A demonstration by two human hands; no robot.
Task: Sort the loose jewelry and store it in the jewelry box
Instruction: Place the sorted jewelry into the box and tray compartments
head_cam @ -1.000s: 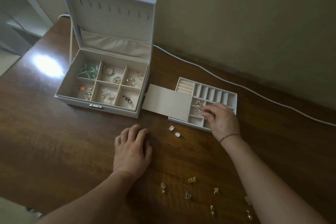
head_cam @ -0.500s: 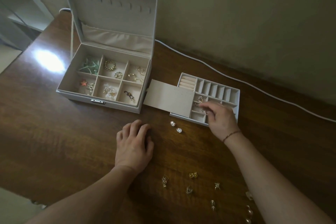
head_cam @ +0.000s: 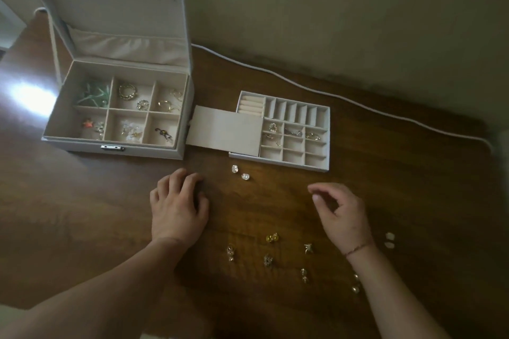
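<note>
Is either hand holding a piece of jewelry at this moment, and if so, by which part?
Nothing is held. The left hand rests palm down on the table; the right hand hovers above it with loosely curled, empty fingers.

the right hand (head_cam: 340,213) has come out of the divided tray (head_cam: 316,166) and now hovers over the table (head_cam: 82,215) toward its near edge, fingers loosely curled and empty; the tray's small compartments are uncovered.
</note>
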